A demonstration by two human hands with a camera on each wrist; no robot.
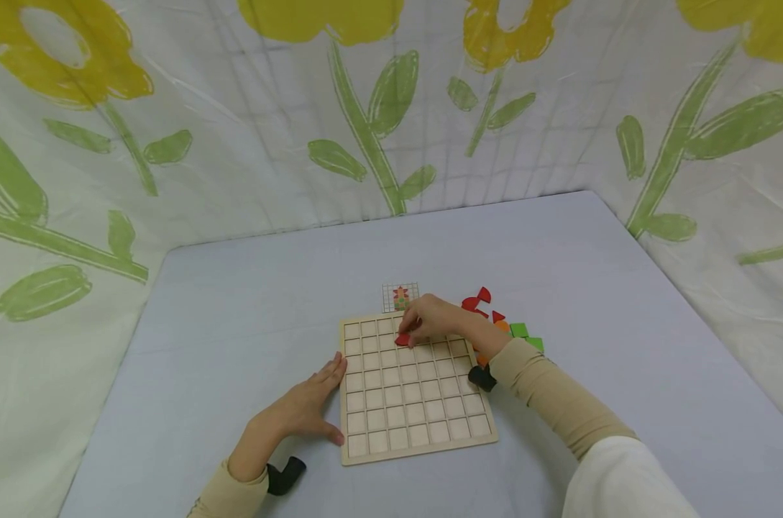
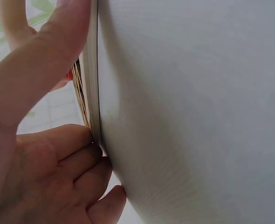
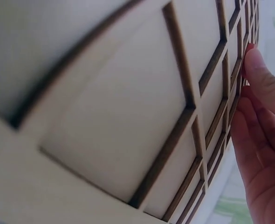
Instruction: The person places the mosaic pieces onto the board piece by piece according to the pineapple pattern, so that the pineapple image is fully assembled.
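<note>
A square wooden grid board (image 1: 419, 434) lies on the table, its shallow square cells pale and framed by thin ridges. My right hand (image 1: 433, 316) pinches a small red wooden piece (image 1: 402, 339) between thumb and fingertips over the upper rows of the board. In the right wrist view, that hand (image 3: 265, 140) is at the far side of the grid, with only a sliver of red showing. Along the board's left edge rests my left hand (image 1: 303, 406), thumb and fingers spread apart. The left wrist view shows the fingertips of this hand (image 2: 53, 168) touching the board's side.
A small pattern card (image 1: 389, 296) with a coloured figure on a grid lies just behind the board. Right of the board are loose red pieces (image 1: 484, 294), orange pieces (image 1: 502, 326) and green squares (image 1: 518, 330), partly hidden by the right arm. A flower-printed curtain (image 1: 236, 180) hangs behind the table.
</note>
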